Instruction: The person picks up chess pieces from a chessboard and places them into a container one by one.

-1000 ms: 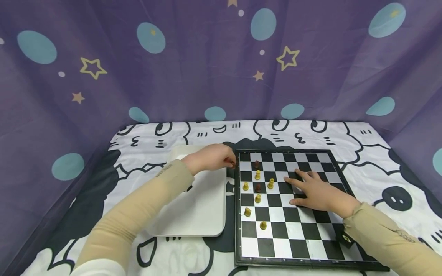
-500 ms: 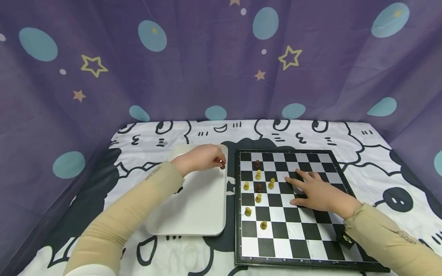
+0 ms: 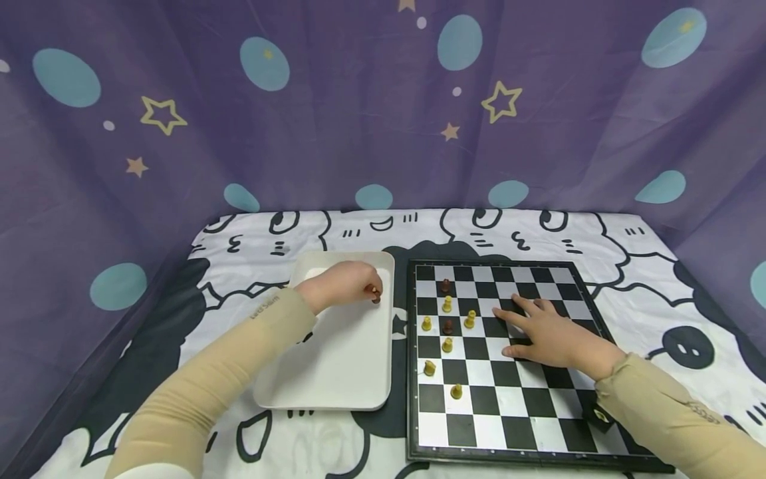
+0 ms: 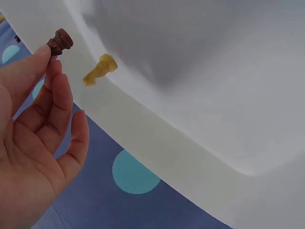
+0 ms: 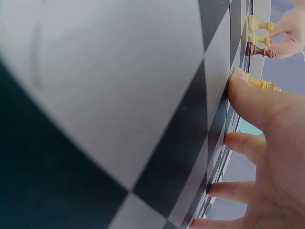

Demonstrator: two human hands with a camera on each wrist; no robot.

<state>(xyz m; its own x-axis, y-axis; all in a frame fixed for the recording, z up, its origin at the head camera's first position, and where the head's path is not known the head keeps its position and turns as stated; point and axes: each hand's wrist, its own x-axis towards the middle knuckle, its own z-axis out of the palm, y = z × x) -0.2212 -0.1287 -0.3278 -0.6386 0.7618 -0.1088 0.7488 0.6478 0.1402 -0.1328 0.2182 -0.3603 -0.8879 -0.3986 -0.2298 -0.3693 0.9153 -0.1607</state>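
My left hand (image 3: 347, 283) is over the upper part of a white tray (image 3: 341, 376). Between thumb and index finger it pinches a dark brown chess piece (image 4: 60, 42), base pointing away from the fingertips. A yellow chess piece (image 4: 100, 69) appears beside it in the left wrist view, by the tray's wall. On the chessboard (image 3: 517, 406) my right hand (image 3: 547, 336) rests with fingers spread, holding nothing. To its left stand several yellow pieces, among them a taller one (image 3: 470, 319), and two brown pieces, one farther back (image 3: 445, 285) and one nearer (image 3: 447, 326).
A white cloth (image 3: 317, 446) with black cartoon drawings lies under tray and board. Behind it hangs a purple curtain (image 3: 359, 120) with stars and blue ovals. A small dark object (image 3: 598, 416) with a yellow-green mark sits by the right sleeve.
From the board's left edge my left hand has moved left and slightly down over the tray, carrying the brown chess piece. My right hand has kept its place.
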